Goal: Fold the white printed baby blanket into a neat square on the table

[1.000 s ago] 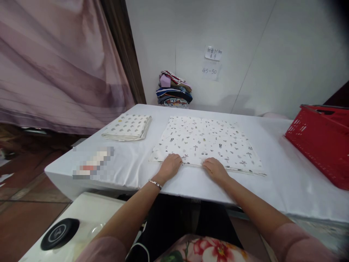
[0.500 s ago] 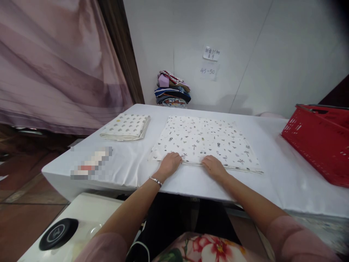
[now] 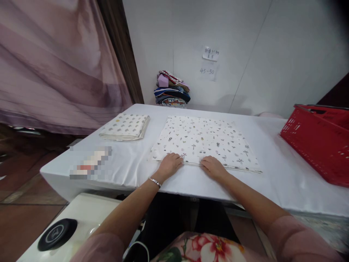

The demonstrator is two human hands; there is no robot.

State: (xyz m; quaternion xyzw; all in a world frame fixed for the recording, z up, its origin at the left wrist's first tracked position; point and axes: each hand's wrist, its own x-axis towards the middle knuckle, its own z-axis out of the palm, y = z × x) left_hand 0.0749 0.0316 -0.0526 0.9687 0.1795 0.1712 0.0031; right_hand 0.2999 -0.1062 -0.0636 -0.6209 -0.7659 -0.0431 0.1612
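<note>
A white cloth with small grey palm and plant prints (image 3: 203, 140) lies folded in flat layers on the white-covered table (image 3: 275, 156). My left hand (image 3: 170, 165) rests at its near edge, left of the middle, fingers closed together on the edge; a silver bracelet circles the wrist. On the same edge, a little to the right, my right hand (image 3: 214, 167) also has its fingers curled and pressed together. The layers show as thin lines between the two hands.
A smaller folded cloth with grey prints (image 3: 125, 126) lies at the back left, a blurred-out item (image 3: 91, 162) nearer. A red basket (image 3: 321, 142) stands at the right. Stacked fabrics (image 3: 172, 89) are against the wall. A white surface with a black round object (image 3: 57, 234) is lower left.
Almost nothing differs; the whole view has shifted very slightly. Both hands stay at the cloth's near edge.
</note>
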